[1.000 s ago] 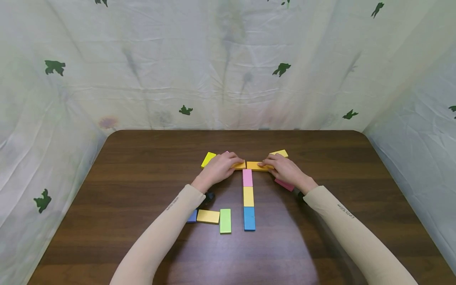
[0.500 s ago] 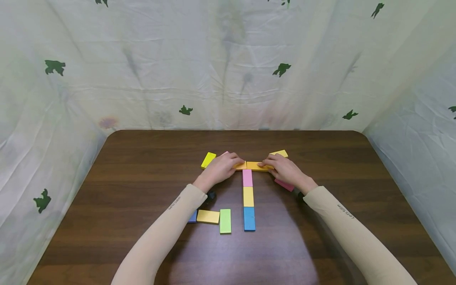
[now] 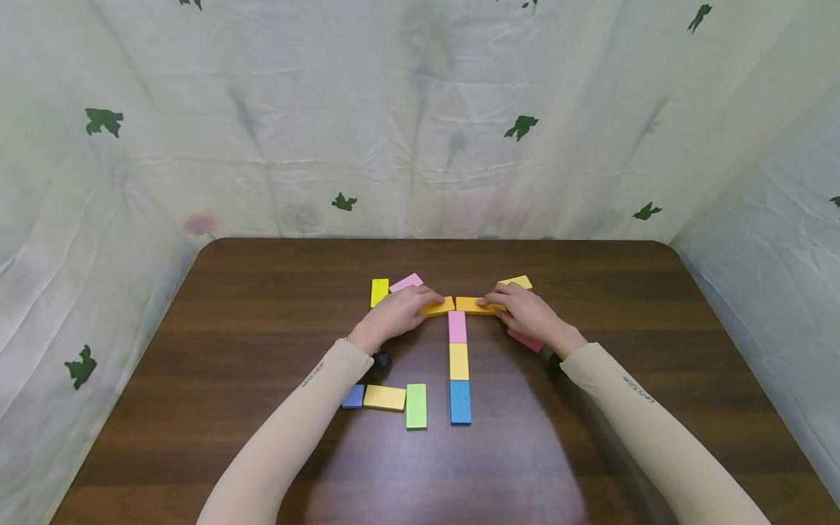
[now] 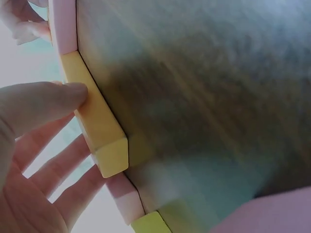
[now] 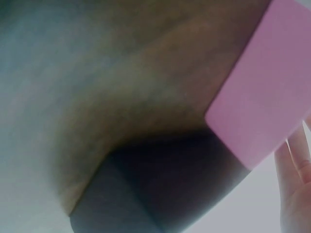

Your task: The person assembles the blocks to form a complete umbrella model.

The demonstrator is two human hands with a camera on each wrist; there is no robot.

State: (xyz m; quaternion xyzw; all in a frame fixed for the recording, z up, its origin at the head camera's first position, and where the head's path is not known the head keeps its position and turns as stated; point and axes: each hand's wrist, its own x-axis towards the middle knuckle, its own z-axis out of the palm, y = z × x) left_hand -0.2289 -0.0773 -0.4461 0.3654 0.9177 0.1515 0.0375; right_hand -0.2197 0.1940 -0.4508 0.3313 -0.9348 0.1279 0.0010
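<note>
My left hand [image 3: 398,312] pinches an orange block [image 3: 438,308] at the left of the top row, thumb on its near side in the left wrist view and fingers behind. My right hand [image 3: 525,310] grips another orange block [image 3: 474,305], partly hidden under its fingers. The two orange blocks nearly meet above a column of a pink block [image 3: 457,327], a yellow block [image 3: 459,362] and a blue block [image 3: 461,402]. Behind my left hand lie a tilted pink block [image 3: 407,282] and a bright yellow block [image 3: 379,292]. A pale yellow block [image 3: 518,281] lies behind my right hand.
Nearer on the wooden table [image 3: 525,467] lie a dark blue block [image 3: 353,397], a tan-yellow block [image 3: 385,398] and a green block [image 3: 416,407]. A deep pink block [image 3: 525,340] lies under my right wrist, beside a dark block [image 5: 175,179]. Curtains [image 3: 420,146] hang around the table.
My left hand has shifted slightly left, and its orange block is now slightly angled. The bright yellow block has turned straighter, and more of the pink block beside it shows. The right hand stays put.
</note>
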